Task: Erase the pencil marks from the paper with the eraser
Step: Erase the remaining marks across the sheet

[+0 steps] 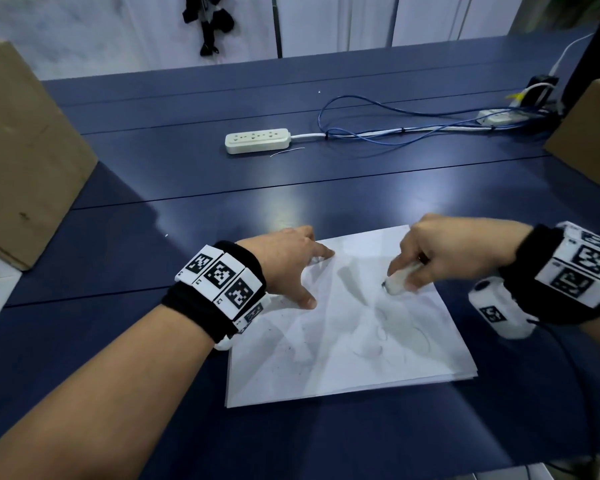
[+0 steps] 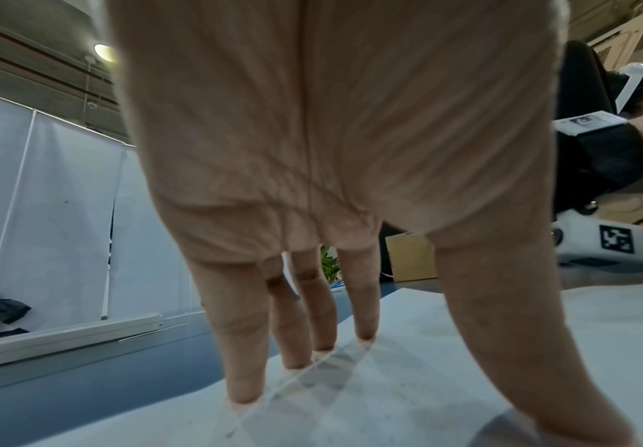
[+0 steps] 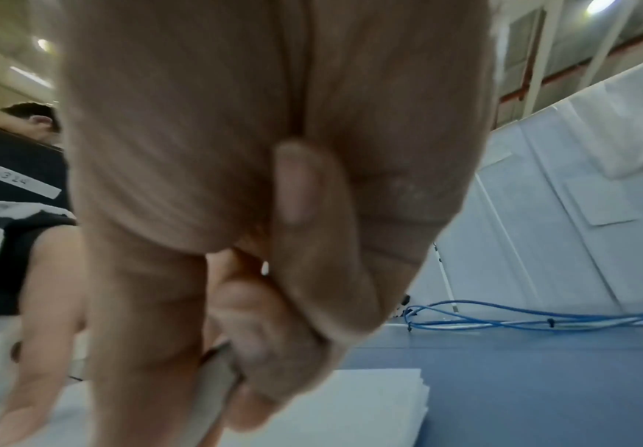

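Forearms fill the near edge; left hand [image 1: 288,261] is spread, fingertips [image 2: 365,334] pressing the far-left corner of the paper [image 1: 343,358]. Right hand [image 1: 440,252] pinches the eraser [image 1: 397,280], tip down on the far-right part of the sheet. Faint pencil marks [image 1: 388,341] sit nearer, mid-right, so I'd say erasing is underway, not done.

Risks: only one corner is pinned, so a hard stroke toward the near edge could buckle or crease the sheet, or slide the stack on the table [image 1: 153,341]. Dirty eraser tip may smear graphite. Eraser is gripped high and could tilt.

Counts: eraser 1; paper looks like a thin stack, sheets uncountable; hands 2; power strips [image 1: 257,141] 2; cardboard boxes [image 1: 25,150] 2.
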Tool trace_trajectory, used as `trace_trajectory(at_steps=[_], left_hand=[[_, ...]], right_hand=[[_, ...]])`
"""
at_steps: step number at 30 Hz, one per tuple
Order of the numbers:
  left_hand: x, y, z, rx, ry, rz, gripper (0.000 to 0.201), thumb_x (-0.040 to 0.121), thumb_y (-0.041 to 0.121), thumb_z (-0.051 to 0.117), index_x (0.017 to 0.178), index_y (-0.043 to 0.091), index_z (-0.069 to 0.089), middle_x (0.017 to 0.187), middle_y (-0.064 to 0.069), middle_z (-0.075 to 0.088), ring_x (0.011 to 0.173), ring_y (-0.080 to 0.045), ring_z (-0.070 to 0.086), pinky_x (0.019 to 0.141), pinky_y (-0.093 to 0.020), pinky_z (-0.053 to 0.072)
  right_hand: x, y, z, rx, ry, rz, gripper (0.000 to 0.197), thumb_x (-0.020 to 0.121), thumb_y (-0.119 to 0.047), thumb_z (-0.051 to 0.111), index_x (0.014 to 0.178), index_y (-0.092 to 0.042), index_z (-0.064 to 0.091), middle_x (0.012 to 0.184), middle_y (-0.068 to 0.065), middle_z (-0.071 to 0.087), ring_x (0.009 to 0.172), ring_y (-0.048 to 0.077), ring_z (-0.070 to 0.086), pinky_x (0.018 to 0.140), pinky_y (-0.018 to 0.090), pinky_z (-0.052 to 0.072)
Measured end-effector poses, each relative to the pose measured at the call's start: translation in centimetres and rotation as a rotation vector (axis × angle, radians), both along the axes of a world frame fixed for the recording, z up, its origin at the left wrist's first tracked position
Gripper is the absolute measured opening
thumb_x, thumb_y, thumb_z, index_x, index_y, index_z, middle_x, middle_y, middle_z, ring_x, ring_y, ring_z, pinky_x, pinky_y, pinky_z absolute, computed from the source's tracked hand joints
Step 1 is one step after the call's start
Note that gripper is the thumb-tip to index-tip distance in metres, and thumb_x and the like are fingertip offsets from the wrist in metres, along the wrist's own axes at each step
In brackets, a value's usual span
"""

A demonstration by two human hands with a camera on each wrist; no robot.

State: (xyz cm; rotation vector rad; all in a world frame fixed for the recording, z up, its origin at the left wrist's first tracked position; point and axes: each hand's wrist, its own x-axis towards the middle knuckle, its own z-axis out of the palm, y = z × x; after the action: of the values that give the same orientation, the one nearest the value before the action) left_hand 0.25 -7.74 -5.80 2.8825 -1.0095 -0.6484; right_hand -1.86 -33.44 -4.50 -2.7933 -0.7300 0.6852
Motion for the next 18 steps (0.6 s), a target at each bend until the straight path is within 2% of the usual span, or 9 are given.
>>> trace_trajectory(at_steps=[3,5,7,10,12,14,15,18], left_hand=[[-0.1,-0.1,0.1,0.009,-0.004,-0.006,0.086,0.076,0.047,0.078,0.149,0.033,0.034,0.124,0.003,0.040,0.114,-0.018,0.047,0.089,-0.029,0.044],[-0.1,-0.1,0.1,0.011,-0.006,-0.008,0.087,0.076,0.047,0.078,0.149,0.033,0.034,0.125,0.003,0.040,0.114,-0.018,0.047,0.090,-0.029,0.044],[-0.1,-0.1,0.1,0.013,-0.007,-0.009,0.087,0.076,0.047,0.078,0.149,0.033,0.035,0.124,0.003,0.041,0.114,-0.018,0.047,0.089,-0.029,0.043],[0.0,0.0,-0.1,0.002,-0.003,-0.002,0.086,0.076,0.047,0.079,0.148,0.034,0.035,0.123,0.004,0.041,0.112,-0.017,0.048,0.082,-0.026,0.040],[0.1,0.0,-0.2,-0.001,-0.001,0.001,0.086,0.076,0.047,0.078,0.149,0.034,0.035,0.124,0.004,0.040,0.111,-0.016,0.048,0.078,-0.024,0.037],[0.1,0.0,-0.1,0.000,0.000,0.001,0.086,0.076,0.047,0.078,0.149,0.034,0.035,0.125,0.004,0.041,0.113,-0.016,0.048,0.077,-0.023,0.035],[0.2,0.0,-0.1,-0.002,0.000,0.001,0.086,0.076,0.047,0.078,0.149,0.034,0.034,0.125,0.004,0.041,0.114,-0.017,0.048,0.077,-0.023,0.035],[0.1,0.0,-0.1,0.003,0.000,0.004,0.087,0.076,0.047,0.078,0.150,0.033,0.033,0.126,0.004,0.040,0.115,-0.017,0.047,0.078,-0.022,0.034]], right_hand=[[2.4,-0.2,-0.1,0.008,-0.186,-0.118,0.021,0.083,-0.044,0.070,0.102,-0.038,0.075,0.059,-0.018,0.061,0.071,0.011,0.055,0.069,0.028,0.048],[3.6,-0.4,-0.4,-0.003,-0.263,-0.158,0.019,0.084,-0.040,0.070,0.102,-0.036,0.076,0.050,-0.024,0.055,0.066,0.006,0.053,0.066,0.026,0.041],[3.4,-0.6,-0.5,0.001,-0.249,-0.137,0.021,0.084,-0.038,0.071,0.105,-0.037,0.075,0.052,-0.027,0.057,0.063,-0.001,0.051,0.066,0.024,0.039],[1.1,-0.2,-0.3,0.022,-0.048,-0.007,0.028,0.081,-0.042,0.073,0.109,-0.043,0.072,0.070,-0.014,0.066,0.069,0.004,0.057,0.068,0.023,0.048],[0.7,0.3,-0.1,0.012,0.011,0.022,0.027,0.080,-0.041,0.074,0.107,-0.044,0.073,0.068,-0.015,0.067,0.071,0.001,0.058,0.065,0.017,0.047],[2.0,0.4,0.0,-0.003,-0.107,-0.037,0.023,0.081,-0.039,0.074,0.104,-0.040,0.075,0.054,-0.025,0.060,0.062,-0.005,0.054,0.060,0.018,0.042],[3.0,0.3,-0.1,-0.013,-0.171,-0.082,0.022,0.082,-0.039,0.073,0.104,-0.038,0.075,0.051,-0.026,0.057,0.059,-0.004,0.052,0.060,0.021,0.041],[4.3,-0.2,-0.5,-0.017,-0.257,-0.145,0.023,0.084,-0.037,0.071,0.106,-0.035,0.075,0.053,-0.022,0.055,0.062,-0.003,0.050,0.068,0.025,0.045]])
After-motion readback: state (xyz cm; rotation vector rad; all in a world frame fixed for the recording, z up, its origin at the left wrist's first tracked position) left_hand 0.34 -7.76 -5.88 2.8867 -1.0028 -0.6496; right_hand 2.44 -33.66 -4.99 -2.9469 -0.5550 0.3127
